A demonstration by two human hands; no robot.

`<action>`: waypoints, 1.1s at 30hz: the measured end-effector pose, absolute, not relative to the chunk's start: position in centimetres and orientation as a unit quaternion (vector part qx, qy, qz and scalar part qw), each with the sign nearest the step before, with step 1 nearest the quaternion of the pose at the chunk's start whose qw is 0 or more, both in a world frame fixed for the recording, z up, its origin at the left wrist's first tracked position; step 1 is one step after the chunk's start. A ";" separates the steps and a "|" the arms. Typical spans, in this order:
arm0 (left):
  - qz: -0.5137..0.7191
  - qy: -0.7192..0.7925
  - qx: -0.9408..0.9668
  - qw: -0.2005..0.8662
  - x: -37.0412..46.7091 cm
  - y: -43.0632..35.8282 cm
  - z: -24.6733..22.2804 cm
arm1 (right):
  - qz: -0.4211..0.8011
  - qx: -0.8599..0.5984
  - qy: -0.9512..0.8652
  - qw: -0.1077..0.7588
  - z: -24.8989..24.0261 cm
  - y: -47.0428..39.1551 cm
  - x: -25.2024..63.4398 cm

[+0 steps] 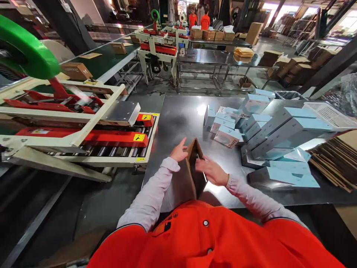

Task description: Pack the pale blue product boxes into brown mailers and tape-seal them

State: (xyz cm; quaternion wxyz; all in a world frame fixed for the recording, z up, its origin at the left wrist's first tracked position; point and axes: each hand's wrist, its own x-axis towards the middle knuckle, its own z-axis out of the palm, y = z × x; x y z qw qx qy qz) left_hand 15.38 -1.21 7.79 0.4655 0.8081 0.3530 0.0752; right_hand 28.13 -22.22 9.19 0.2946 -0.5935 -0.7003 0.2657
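A brown cardboard box (182,180), partly unfolded with a narrow gap between its walls, stands on the steel table in front of me. My left hand (179,152) is at its far left side, fingers apart and the index finger pointing away from me, the palm by the outer wall. On the other side, my right hand (213,171) has its fingers reaching over the edge into the gap, gripping the right wall; the fingertips are slightly blurred. Light blue product boxes (227,136) lie in a loose group beyond my right hand.
Taller stacks of blue boxes (290,130) fill the right of the steel table (178,111). A white basket (323,113) and flat cardboard sheets (331,163) are farther right. At left stands a carton-sealing machine (92,137) with rollers and red guides. Co-workers (205,22) stand far back.
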 end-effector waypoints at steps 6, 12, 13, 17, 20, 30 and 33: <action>0.107 0.218 0.956 0.161 17.6 -6.3 10.5 | 0.277 -0.597 -0.747 -0.097 10.8 -26.9 26.2; -0.015 0.039 0.978 0.206 20.3 -10.9 9.1 | 0.243 -0.730 -0.638 -0.034 9.0 -25.0 27.3; -0.010 0.046 0.979 0.200 20.8 -11.3 8.5 | 0.222 -0.742 -0.633 -0.015 9.0 -25.1 27.7; 0.079 0.108 0.977 0.166 22.7 -13.0 6.3 | 0.228 -0.690 -0.684 0.058 9.8 -28.0 29.7; 0.143 0.212 0.943 0.213 23.9 -13.2 5.8 | 0.317 -0.621 -0.684 0.215 9.9 -30.2 29.6; -0.311 0.158 0.719 0.601 24.5 -5.5 7.5 | 0.400 -0.692 -0.233 0.553 4.5 -31.2 31.6; -0.263 0.047 0.776 0.572 23.5 -6.9 10.7 | 0.443 -0.756 -0.081 0.474 3.2 -32.7 35.7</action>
